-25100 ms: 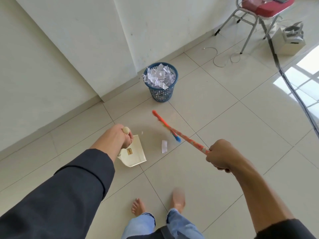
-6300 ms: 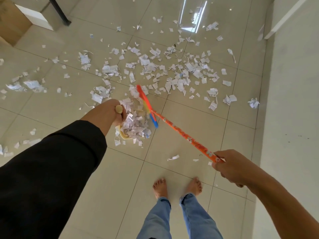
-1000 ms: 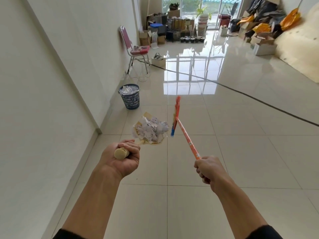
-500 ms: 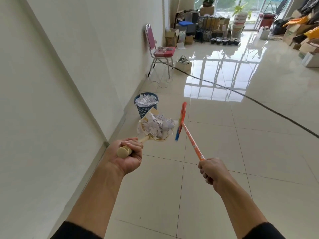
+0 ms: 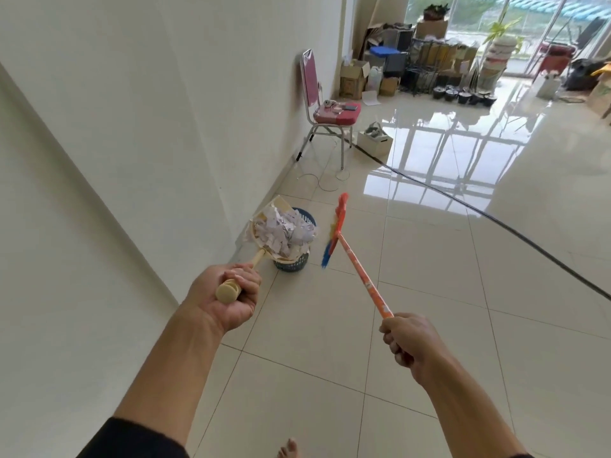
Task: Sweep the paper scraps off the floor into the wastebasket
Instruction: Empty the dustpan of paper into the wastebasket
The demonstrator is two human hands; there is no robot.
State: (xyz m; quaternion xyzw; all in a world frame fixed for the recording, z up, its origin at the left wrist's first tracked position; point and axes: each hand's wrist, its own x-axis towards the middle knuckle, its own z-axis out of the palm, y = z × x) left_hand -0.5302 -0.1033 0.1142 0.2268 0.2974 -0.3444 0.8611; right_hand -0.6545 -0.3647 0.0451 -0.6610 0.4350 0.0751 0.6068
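Note:
My left hand (image 5: 228, 299) grips the cream handle of a dustpan (image 5: 261, 226) that is heaped with white paper scraps (image 5: 284, 231). The pan hangs in the air in front of the blue mesh wastebasket (image 5: 292, 264), hiding most of it. That basket stands on the floor by the wall. My right hand (image 5: 410, 338) holds the orange handle of a small broom (image 5: 355, 262), whose orange and blue head (image 5: 334, 231) points up, just right of the basket and off the floor.
A white wall (image 5: 132, 127) runs along the left. A red chair (image 5: 325, 110) stands farther along it, with a small box (image 5: 375, 140) beside it. A black cable (image 5: 496, 219) crosses the tiled floor. Boxes and pots crowd the far end by the window.
I have walked closer to the wastebasket. The loaded dustpan now overlaps it in view, where half a second ago it hung short of it. Both hands keep their grips.

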